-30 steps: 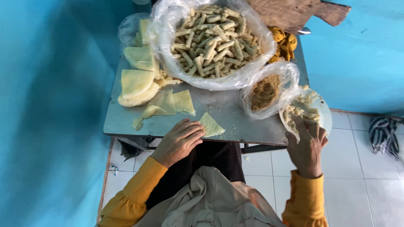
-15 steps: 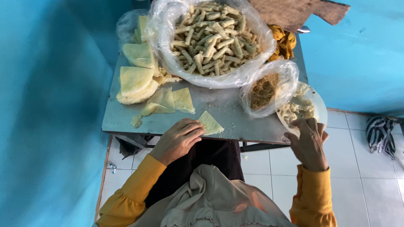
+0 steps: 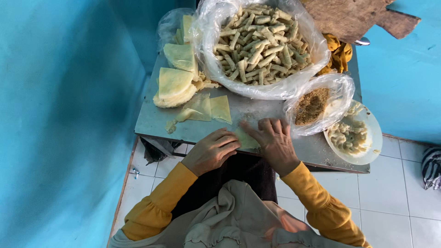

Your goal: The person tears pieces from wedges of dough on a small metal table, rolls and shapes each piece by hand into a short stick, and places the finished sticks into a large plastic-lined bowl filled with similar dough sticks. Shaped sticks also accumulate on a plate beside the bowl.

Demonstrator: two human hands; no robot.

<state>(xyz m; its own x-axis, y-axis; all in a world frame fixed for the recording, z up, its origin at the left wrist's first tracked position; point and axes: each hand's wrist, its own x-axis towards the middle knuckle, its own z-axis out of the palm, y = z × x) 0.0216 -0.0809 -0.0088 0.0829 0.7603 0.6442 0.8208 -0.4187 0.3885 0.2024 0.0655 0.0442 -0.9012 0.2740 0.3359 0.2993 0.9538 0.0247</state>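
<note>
Back from the white plate (image 3: 374, 138) comes the right hand (image 3: 274, 143), now flat beside the left hand (image 3: 212, 150), fingers of both spread and pressing the pale wrapper sheet (image 3: 245, 139) at the metal table's (image 3: 151, 120) near edge. Just beyond lie loose triangular wrappers (image 3: 219, 109) and a stacked pile (image 3: 174, 87). Right, a bag of brown crumbs (image 3: 312, 104). Farthest, a big bag of finished rolls (image 3: 257, 43).

My dull grey sheet-metal table (image 3: 257, 112) looks smooth; the crinkled clear plastic bag (image 3: 209, 41) shines; the brown wooden board (image 3: 349, 16) looks rough.
</note>
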